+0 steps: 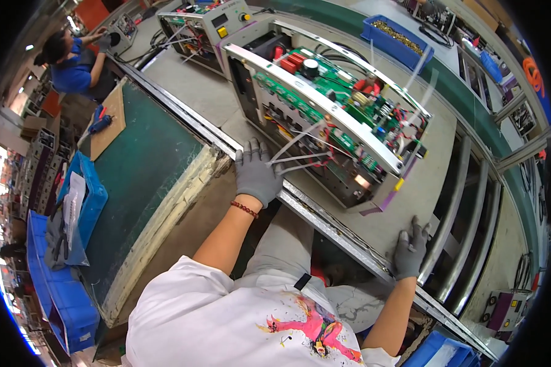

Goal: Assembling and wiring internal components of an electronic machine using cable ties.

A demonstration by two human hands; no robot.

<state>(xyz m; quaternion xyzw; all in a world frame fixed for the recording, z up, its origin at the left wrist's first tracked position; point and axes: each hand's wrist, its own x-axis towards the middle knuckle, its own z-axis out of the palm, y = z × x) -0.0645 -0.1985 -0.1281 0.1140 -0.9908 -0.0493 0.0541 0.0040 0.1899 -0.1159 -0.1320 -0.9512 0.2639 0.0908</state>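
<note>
The left grip (256,174), gray-gloved, lay with fingers extended at the metal rail (324,220), beside pale straps (312,129); whether it pinched them could not be told. The right grip (409,252), loosely spread and released, rested on the bench (419,189) near the rollers (453,208). Ahead, between them, an open-topped electronic unit (321,108) stood with circuit boards (364,113) exposed.

I can't read a word from where I stand; the lettering (231,6) atop the far machine's front panel (221,21) is too small.
</note>
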